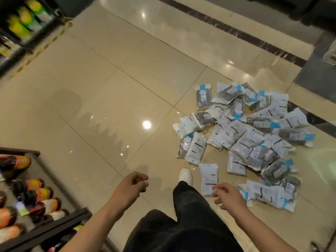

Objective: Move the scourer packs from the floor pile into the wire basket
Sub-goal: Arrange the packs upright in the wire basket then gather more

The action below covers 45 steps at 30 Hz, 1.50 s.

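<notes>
A reach toward the pile of scourer packs on the glossy tiled floor is judged underway. Both hands, left and right, are loosely curled and empty. Flat, crinkly plastic pouches must be pinched next; no wire basket is seen.

Overhead lamps light the scene evenly and glare off the glossy floor tiles as round white spots. My shadow lies soft and grey across them. The shelves at the upper left smear with motion blur, and straight lines bow at the edges.
</notes>
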{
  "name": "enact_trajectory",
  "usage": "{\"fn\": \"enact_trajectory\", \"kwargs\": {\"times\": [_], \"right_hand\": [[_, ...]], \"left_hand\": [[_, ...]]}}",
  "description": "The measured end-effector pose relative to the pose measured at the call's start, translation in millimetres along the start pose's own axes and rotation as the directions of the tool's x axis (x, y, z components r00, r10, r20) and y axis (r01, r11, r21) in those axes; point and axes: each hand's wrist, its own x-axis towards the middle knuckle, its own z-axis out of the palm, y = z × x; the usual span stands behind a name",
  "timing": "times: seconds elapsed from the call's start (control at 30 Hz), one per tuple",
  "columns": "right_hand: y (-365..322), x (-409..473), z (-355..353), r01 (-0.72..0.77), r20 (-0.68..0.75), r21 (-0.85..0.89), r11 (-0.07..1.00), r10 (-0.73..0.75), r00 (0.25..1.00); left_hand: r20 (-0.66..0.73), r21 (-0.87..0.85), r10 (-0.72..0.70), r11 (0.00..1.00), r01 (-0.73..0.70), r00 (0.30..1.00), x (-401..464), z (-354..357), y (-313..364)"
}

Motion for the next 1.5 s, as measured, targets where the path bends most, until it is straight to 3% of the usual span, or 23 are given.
{"fn": "enact_trajectory", "kwargs": {"times": [0.2, 0.47, 0.7, 0.83, 1.0, 1.23, 1.3, 1.4, 1.5], "right_hand": [[-69, 33, -10, -0.082, -0.033, 0.071, 0.994, 0.085, 0.996], [-155, 101, -4, -0.142, -0.11, 0.342, 0.929, 0.19, 0.976], [-176, 203, 34, -0.236, -0.149, 0.56, 0.794, 0.376, 0.914], [-141, 307, 77, -0.275, -0.126, 0.599, 0.752, 0.428, 0.895], [-60, 462, 130, -0.313, -0.086, 0.648, 0.695, 0.474, 0.876], [25, 595, 198, -0.327, -0.152, 0.683, 0.653, 0.566, 0.81], [39, 621, 211, -0.289, -0.232, 0.678, 0.675, 0.571, 0.787], [53, 648, 221, -0.334, -0.322, 0.576, 0.746, 0.583, 0.746], [65, 667, 222, -0.372, -0.325, 0.508, 0.777, 0.573, 0.752]], "left_hand": [[0.062, 0.048, 0.028, 0.998, -0.031, 0.998, 63, -37, 90], [0.191, 0.333, 0.021, 0.939, -0.085, 0.981, 251, -93, 214], [0.377, 0.544, 0.021, 0.804, -0.24, 0.926, 426, -31, 295], [0.453, 0.635, 0.026, 0.692, -0.343, 0.891, 527, 49, 279], [0.487, 0.709, -0.006, 0.588, -0.391, 0.874, 651, 158, 207], [0.472, 0.762, 0.143, 0.431, -0.484, 0.87, 798, 244, 153], [0.477, 0.749, 0.129, 0.457, -0.479, 0.869, 825, 257, 142], [0.49, 0.671, 0.079, 0.601, -0.434, 0.868, 841, 272, 133], [0.494, 0.597, 0.089, 0.689, -0.411, 0.865, 848, 283, 127]]}}
